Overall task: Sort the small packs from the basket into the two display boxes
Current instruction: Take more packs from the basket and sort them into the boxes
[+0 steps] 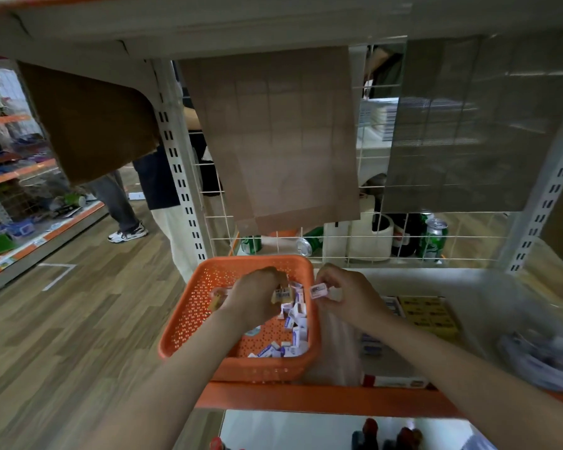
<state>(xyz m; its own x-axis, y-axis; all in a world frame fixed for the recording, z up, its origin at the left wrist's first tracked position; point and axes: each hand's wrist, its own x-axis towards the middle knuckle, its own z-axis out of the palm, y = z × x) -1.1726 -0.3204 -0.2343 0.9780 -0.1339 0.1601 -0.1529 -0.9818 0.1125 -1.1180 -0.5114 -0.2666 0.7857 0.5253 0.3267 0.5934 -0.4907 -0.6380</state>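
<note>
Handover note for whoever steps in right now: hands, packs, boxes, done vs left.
Left hand: inside the orange basket, gripping tan packs.
Right hand: pinching a pink-white pack over the basket's right rim.
Loose packs: many lie along the basket's right side.
Boxes: yellow box and second box sit right of the basket, partly behind the right forearm; fill too blurred to tell.
Left: place the held packs, then sort the rest.

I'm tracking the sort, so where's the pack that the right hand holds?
Head view, centre: the right hand pinches the small pack over the orange basket's right rim, left of the yellow display box.
</note>
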